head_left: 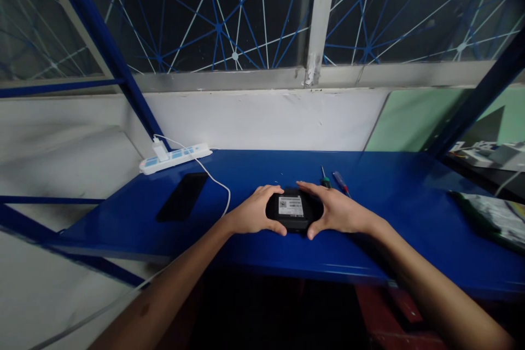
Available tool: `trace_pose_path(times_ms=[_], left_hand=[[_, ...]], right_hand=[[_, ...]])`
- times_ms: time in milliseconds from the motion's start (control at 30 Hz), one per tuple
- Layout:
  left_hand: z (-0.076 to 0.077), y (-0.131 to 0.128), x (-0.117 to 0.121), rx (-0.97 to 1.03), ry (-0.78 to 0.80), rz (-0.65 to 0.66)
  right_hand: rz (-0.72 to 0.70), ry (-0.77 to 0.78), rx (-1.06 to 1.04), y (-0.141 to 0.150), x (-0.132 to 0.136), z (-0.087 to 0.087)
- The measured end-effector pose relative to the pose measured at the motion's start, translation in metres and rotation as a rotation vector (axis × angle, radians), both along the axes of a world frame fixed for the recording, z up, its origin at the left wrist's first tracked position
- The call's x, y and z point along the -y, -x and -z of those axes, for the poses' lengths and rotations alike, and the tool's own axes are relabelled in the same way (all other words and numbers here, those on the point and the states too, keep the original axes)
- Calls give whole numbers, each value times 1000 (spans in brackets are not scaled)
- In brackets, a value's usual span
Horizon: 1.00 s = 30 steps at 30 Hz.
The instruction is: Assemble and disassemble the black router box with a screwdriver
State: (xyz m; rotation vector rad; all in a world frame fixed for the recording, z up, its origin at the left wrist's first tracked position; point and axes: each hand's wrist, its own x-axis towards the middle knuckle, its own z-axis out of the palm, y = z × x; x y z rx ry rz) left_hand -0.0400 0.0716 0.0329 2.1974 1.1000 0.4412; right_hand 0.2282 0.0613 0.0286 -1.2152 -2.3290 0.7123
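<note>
A black box-like device (293, 223) with a white printed label (291, 206) on its upper face is at the front middle of the blue table. My left hand (256, 210) grips its left side, thumb at the near edge and fingers at the far edge. On the opposite side my right hand (334, 210) holds it the same way. Just beyond my right hand lie a screwdriver with a green handle (326, 181) and a second one with a clear and red handle (341, 181). Whether the device touches the tabletop I cannot tell.
A black phone-like slab (182, 197) lies on the blue table (254, 251) at left. Behind it is a white power strip (176, 158) with a plugged-in adapter and a white cable (213, 176). A plastic-wrapped package (492, 219) sits at right. Blue frame posts (139, 104) flank the table.
</note>
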Motion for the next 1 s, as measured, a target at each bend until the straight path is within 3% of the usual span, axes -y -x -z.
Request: trace_pose_path(times_ms=[300, 767, 867, 1000], left_hand=[[1, -1, -7, -4, -46, 66], [-5, -4, 0, -83, -33, 35], [2, -2, 9, -84, -41, 22], [12, -3, 25, -97, -201, -15]], right_hand=[[-15, -35, 38, -1, -4, 4], [9, -42, 60, 0, 0, 3], [-14, -111, 36, 0, 7, 2], [6, -333, -57, -4, 6, -5]])
